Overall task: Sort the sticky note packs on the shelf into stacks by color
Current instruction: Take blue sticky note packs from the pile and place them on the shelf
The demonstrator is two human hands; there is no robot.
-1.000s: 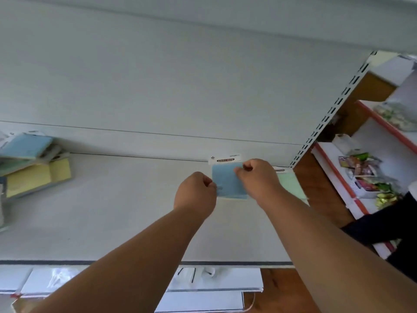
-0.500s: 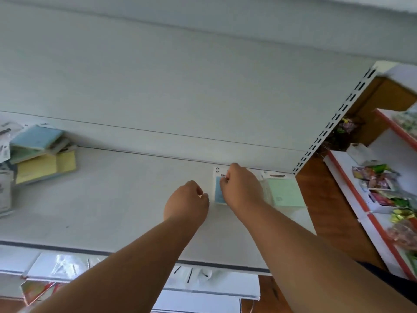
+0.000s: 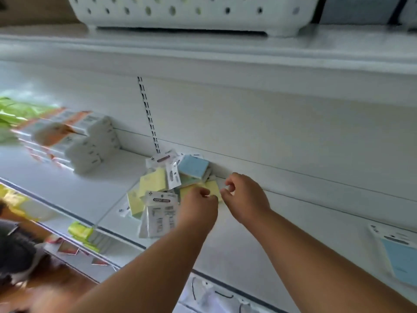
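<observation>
Two bare forearms reach up from the lower edge onto the white shelf [image 3: 67, 190], whose front lip runs diagonally beneath them. The left hand [image 3: 198, 211] is over the near right corner of the jumbled pile [image 3: 167, 188] of sticky note packs, its fingers curled in narrowly at the edge of a yellow pack [image 3: 213, 188]; whether they actually grip it cannot be told. The right hand [image 3: 246, 199] hovers just beside it, thumb and forefinger curved with a small gap between them, nothing visibly held. To the right of the hands the shelf surface lies bare as far as one blue pack [image 3: 399, 256] lying flat near the right edge. In the pile, about three yellow packs show, one blue pack [image 3: 194, 166] sits on top at the rear against the back panel, and several white header cards face up; motion blur blocks an exact count. Left of the pile stands a stack of white boxes [image 3: 90, 143]. On the shelf above rests one white perforated basket [image 3: 191, 12].
</observation>
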